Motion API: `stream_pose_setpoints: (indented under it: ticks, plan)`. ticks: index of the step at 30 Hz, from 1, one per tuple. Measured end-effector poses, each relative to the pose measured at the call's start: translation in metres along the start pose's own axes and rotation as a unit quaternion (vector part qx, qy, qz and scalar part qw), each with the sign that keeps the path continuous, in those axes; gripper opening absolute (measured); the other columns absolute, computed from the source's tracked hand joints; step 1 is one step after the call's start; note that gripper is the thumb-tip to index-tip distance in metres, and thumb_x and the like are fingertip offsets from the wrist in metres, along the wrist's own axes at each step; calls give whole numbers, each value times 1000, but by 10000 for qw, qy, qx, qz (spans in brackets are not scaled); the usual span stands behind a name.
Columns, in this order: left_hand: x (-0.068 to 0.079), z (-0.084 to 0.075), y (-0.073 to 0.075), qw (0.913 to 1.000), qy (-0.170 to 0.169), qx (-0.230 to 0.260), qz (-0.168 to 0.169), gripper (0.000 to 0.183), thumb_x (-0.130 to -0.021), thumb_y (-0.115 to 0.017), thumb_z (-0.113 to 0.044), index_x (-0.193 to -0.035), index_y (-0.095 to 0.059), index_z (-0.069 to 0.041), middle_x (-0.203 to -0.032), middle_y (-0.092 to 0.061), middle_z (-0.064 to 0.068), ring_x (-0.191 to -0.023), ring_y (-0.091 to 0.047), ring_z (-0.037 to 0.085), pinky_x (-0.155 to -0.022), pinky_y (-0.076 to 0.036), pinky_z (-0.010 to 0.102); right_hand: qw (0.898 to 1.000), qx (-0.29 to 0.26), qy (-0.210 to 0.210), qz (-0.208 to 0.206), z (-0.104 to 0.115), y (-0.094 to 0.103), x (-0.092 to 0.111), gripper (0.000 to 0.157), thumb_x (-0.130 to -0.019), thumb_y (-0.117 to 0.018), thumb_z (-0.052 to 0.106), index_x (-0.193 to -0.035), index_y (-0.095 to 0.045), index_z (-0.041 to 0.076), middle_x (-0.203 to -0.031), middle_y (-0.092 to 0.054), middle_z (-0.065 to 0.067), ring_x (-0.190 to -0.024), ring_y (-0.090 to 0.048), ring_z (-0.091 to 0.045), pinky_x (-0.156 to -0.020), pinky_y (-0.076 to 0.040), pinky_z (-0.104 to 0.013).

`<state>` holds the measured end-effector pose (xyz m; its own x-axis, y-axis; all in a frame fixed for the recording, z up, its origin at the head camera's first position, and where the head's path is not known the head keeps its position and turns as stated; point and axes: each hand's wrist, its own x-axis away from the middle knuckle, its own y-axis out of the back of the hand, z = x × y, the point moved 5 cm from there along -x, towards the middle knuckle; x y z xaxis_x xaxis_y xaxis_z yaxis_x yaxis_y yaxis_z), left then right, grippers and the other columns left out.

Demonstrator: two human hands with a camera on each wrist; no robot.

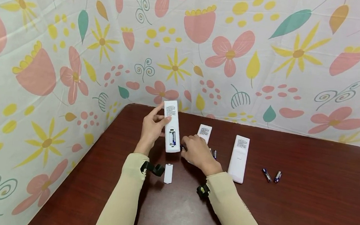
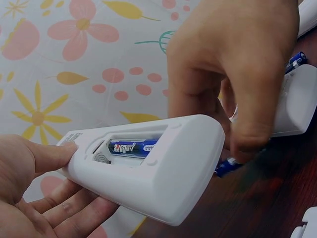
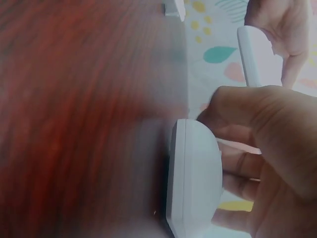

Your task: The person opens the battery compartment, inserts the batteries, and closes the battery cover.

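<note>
1. The left hand [image 1: 152,129] was clamped on the held remote [image 1: 173,124], thumb on its back; some of its fingers were hidden behind the case, and the left wrist view cut the hand off.
2. That remote stood tilted above the table [image 1: 184,213], its battery bay [image 2: 167,135] uncovered; a seated battery [image 2: 131,148] showed, but the rim masked part of the bay.
3. The right hand [image 1: 199,151] pinched a blue battery [image 2: 226,167] just beside the remote; the thumb hid most of it, and blur obscured its ends.
4. Behind the right hand lay a second remote [image 1: 204,132], its lower part covered, with loose batteries [image 1: 215,154] partly hidden.
5. A third remote [image 1: 238,158] and two batteries [image 1: 267,175] lay farther right, their lettering illegible.
6. The white cover [image 1: 168,174] lay between the forearms, fully visible from the head.
</note>
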<state>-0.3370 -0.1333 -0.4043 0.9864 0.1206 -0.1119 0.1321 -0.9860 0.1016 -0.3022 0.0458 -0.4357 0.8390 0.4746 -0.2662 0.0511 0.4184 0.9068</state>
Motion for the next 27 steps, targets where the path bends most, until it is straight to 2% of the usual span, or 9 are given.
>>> stream_pose_setpoints:
  ticks: [3,7,15,20,27]
  plan:
    - [0,-1,-1,10000,-25,-6,-14,60,-102,-76,-17,-156,-56,-35,-114,-68,13,-88,-71,28,-60,-64,38,9985,-497,-181,-100,-5,4,1,18,-89,-78,7,-106,-72,5,-88,-64,-2,-86,-59,-24,-75,-52,-41]
    - [0,-1,0,10000,-39,-2,-61,59,-102,-76,-16,-155,-58,-36,-113,-68,14,-88,-72,29,-59,-64,38,9920,-1158,-429,-250,-11,11,2,18,-93,-75,7,-111,-70,8,-91,-64,0,-86,-59,-20,-75,-53,-38]
    - [2,-2,0,10000,49,-6,-77,60,-102,-76,-16,-155,-57,-36,-114,-68,14,-90,-73,32,-59,-64,39,9660,-2413,-618,-691,-18,27,4,17,-97,-70,5,-112,-66,9,-91,-66,0,-82,-59,-18,-74,-49,-37]
    - [3,-4,-2,10000,1,-58,-41,61,-102,-76,-16,-156,-56,-36,-115,-68,14,-90,-73,32,-58,-64,38,9544,-2796,-690,-788,-18,31,4,16,-99,-70,5,-113,-64,9,-97,-66,-3,-87,-62,-20,-79,-53,-37]
    - [5,-6,-2,9999,-66,-96,-60,60,-103,-75,-16,-156,-56,-37,-114,-69,14,-88,-73,31,-58,-64,38,9468,-3035,-631,-863,-14,34,5,20,-100,-70,3,-119,-64,6,-105,-66,-8,-92,-67,-21,-85,-58,-38]
